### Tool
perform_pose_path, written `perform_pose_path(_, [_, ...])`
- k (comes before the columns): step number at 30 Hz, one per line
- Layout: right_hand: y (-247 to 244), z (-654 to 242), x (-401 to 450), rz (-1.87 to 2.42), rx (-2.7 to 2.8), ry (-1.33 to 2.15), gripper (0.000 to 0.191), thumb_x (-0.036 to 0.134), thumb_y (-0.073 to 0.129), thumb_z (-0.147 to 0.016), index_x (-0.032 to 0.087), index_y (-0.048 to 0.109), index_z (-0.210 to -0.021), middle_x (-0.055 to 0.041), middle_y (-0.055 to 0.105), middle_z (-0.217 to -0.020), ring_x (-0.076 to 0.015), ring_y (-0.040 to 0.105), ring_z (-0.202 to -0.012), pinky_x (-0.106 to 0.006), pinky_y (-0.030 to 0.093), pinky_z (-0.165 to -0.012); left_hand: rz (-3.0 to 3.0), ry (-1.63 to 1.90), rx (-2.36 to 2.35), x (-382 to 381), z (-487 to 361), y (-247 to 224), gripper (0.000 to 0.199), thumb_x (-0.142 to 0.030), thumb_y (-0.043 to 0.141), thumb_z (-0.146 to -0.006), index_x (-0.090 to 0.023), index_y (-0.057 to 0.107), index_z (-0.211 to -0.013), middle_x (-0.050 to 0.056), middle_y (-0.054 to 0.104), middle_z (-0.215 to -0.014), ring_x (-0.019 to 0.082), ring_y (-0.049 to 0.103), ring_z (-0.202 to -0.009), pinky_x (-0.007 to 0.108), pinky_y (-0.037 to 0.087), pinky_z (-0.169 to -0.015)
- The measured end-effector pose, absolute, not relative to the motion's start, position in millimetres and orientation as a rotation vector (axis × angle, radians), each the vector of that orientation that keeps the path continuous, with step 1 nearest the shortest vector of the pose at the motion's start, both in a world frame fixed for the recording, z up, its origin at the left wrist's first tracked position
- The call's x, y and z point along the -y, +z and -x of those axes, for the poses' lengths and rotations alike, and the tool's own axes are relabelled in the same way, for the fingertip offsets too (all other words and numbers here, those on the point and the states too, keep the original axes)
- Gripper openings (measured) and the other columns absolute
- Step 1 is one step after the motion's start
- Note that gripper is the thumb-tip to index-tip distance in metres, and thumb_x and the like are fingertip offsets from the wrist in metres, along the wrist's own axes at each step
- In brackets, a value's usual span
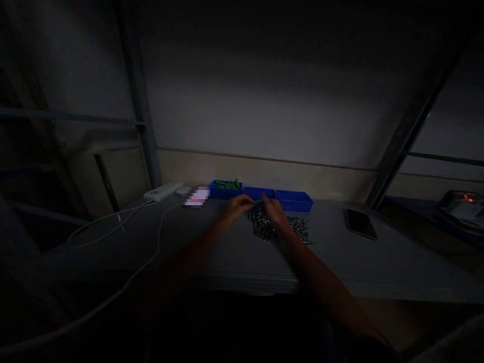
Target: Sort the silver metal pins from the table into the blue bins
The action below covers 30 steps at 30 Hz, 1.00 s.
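Both my hands meet at the middle of the table, in dim light. My left hand (pixel 238 204) pinches one end of a small green piece (pixel 257 202). At its other end, the fingers of my right hand (pixel 273 208) are closed on it. Just below my right hand spreads a pile of small shiny metal parts (pixel 298 228), too small and dark to name exactly. Behind the hands stand a middle blue bin (pixel 260 191) and a right blue bin (pixel 295 200). Similar green pieces (pixel 227 185) lie in the left blue bin (pixel 216 193).
A phone (pixel 361 223) lies on the grey table (pixel 227 257) at the right. To the left are a white power bank (pixel 163 192) with a cable (pixel 157 247) trailing over the front edge, and a blurred pink-white item (pixel 196 197). Metal posts (pixel 145 131) frame the table.
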State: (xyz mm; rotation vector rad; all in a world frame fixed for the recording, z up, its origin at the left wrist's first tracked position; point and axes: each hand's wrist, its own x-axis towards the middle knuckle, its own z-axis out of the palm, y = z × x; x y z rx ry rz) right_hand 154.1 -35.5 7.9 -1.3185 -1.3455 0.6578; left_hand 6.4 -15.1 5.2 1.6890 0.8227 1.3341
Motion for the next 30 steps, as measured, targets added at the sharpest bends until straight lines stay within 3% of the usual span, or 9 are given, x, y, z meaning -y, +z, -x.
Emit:
perform_pose_path(6, [8.4, -156.5, 34.3, 1.148, 1.289, 0.734, 0.025, 0.039, 0.054, -0.061, 0.018, 0.047, -0.051, 0.0069, 0.04, -0.044, -0.0078, 0.035, -0.044, -0.021, 0.027, -0.046, -1.835, 1.431, -1.026, 9.3, -4.6, 3.1, 0.006, -0.012, 0.062, -0.059, -0.018, 0.064, -0.058, 0.003, 0.064, -0.086, 0.02, 0.054, -0.098, 0.034, 0.036, -0.096])
perform_pose_path(8, [5.4, -156.3, 31.5, 1.099, 1.29, 0.734, 0.022, 0.036, 0.054, -0.059, 0.018, 0.046, -0.052, 0.0069, 0.041, -0.046, -0.0078, 0.036, -0.046, -0.021, 0.028, -0.047, -1.765, 1.407, -1.088, 9.0, -3.5, 2.7, 0.009, -0.014, 0.059, -0.063, -0.019, 0.067, -0.066, 0.003, 0.065, -0.085, 0.02, 0.055, -0.095, 0.033, 0.039, -0.09])
perform_pose_path(11, [0.3, -155.8, 27.2, 1.046, 1.311, 0.727, 0.019, 0.035, 0.052, -0.061, 0.018, 0.048, -0.056, 0.005, 0.046, -0.051, -0.0092, 0.042, -0.05, -0.021, 0.032, -0.049, -1.559, 1.289, -1.094, 9.8, -3.0, 2.1, 0.017, -0.022, 0.056, -0.072, -0.019, 0.067, -0.084, 0.003, 0.066, -0.087, 0.015, 0.058, -0.078, 0.025, 0.044, -0.069])
perform_pose_path(15, [-1.7, -155.4, 25.3, 0.976, 1.318, 0.688, 0.018, 0.035, 0.051, -0.061, 0.018, 0.05, -0.065, 0.0037, 0.05, -0.059, -0.0108, 0.046, -0.057, -0.022, 0.036, -0.055, -1.359, 1.205, -1.068, 9.6, -5.7, -1.0, 0.023, -0.035, 0.056, -0.077, -0.016, 0.062, -0.09, 0.003, 0.064, -0.082, 0.008, 0.054, -0.056, 0.019, 0.037, -0.05])
perform_pose_path(19, [0.0, -154.7, 27.0, 0.909, 1.315, 0.684, 0.016, 0.031, 0.053, -0.06, 0.018, 0.051, -0.068, 0.0042, 0.049, -0.062, -0.0108, 0.046, -0.059, -0.022, 0.037, -0.056, -1.31, 1.199, -1.011, 4.9, -8.3, -6.9, 0.024, -0.036, 0.058, -0.077, -0.014, 0.059, -0.087, 0.001, 0.061, -0.072, 0.007, 0.053, -0.053, 0.018, 0.038, -0.05])
perform_pose_path(24, [-0.4, -155.3, 25.7, 0.916, 1.341, 0.652, 0.013, 0.029, 0.053, -0.059, 0.019, 0.052, -0.067, 0.0046, 0.049, -0.06, -0.011, 0.046, -0.058, -0.023, 0.035, -0.056, -1.392, 1.267, -0.919, 1.4, -7.3, -8.8, 0.018, -0.027, 0.064, -0.069, -0.014, 0.058, -0.079, -0.002, 0.058, -0.064, 0.008, 0.051, -0.052, 0.019, 0.037, -0.05])
perform_pose_path(30, [-6.2, -161.2, 19.0, 1.084, 1.375, 0.564, 0.012, 0.026, 0.05, -0.057, 0.018, 0.056, -0.063, 0.0034, 0.053, -0.06, -0.0117, 0.047, -0.059, -0.024, 0.037, -0.059, -1.451, 1.446, -0.869, 2.2, -4.5, -4.0, 0.015, -0.017, 0.062, -0.059, -0.016, 0.06, -0.074, -0.002, 0.06, -0.065, 0.012, 0.057, -0.063, 0.023, 0.044, -0.062])
